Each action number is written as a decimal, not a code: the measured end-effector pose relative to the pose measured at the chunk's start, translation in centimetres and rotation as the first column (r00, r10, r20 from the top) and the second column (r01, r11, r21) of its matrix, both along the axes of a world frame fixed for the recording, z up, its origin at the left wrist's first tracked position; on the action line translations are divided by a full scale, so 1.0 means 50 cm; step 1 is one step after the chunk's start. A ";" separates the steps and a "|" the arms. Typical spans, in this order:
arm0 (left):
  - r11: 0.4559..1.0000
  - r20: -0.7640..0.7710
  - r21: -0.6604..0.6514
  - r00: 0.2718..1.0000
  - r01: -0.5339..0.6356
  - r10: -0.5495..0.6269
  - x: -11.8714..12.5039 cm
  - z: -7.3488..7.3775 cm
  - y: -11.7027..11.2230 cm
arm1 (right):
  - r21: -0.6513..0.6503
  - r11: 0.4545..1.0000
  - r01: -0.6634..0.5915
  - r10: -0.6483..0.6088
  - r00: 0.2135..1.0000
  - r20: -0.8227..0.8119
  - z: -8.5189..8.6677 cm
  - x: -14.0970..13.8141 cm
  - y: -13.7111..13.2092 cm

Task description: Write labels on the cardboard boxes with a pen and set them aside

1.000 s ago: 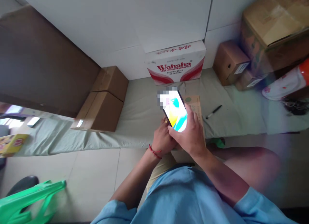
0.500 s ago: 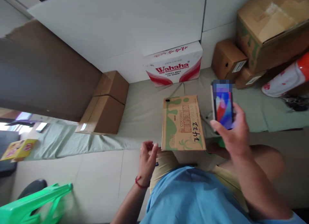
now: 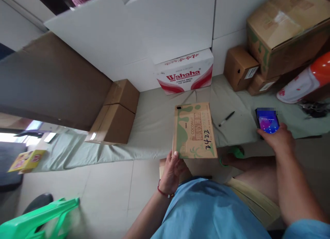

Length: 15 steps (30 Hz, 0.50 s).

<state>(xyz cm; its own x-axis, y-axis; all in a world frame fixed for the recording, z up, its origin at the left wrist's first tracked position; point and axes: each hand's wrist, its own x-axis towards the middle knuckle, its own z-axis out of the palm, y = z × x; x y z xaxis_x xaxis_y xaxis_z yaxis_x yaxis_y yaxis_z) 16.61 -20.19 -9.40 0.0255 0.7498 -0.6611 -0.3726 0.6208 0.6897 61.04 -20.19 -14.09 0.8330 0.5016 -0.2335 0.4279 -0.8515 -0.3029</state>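
A flat cardboard box (image 3: 193, 130) with green print, the word COCONUT and a handwritten 2422 lies at the front edge of the cloth-covered table (image 3: 152, 115). My left hand (image 3: 173, 173) is closed at its near left corner, thumb on the top edge, while the other fingers curl below and are partly hidden. Farther right, my right hand (image 3: 281, 139) grips a smartphone (image 3: 268, 123) with a lit blue and purple screen, low over the table's front edge. Between box and phone lies a black and white pen (image 3: 227, 118).
A white and red Wahaha carton (image 3: 187, 75) stands against the white panel behind. Brown cartons (image 3: 116, 115) sit at the left; more boxes (image 3: 286, 32) and an orange and white cylindrical package (image 3: 304, 77) are at the right. A green plastic stool (image 3: 38, 215) stands on the floor.
My right hand has moved the phone right and down, uncovering the pen. My left hand has come right and taken hold of the cardboard box's near left corner.
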 end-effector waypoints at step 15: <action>0.997 0.132 -0.058 0.990 -0.051 0.059 -0.025 0.057 0.013 | 0.243 0.947 -0.212 0.119 0.930 0.348 -0.019 -0.043 -0.034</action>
<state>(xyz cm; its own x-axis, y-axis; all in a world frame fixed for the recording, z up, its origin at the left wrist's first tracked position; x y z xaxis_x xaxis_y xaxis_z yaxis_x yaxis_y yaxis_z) 15.37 -19.56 -6.56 0.0757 0.7154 -0.6946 -0.4935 0.6321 0.5974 58.86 -21.87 -15.02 0.7386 0.6437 0.2002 0.6693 -0.6647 -0.3320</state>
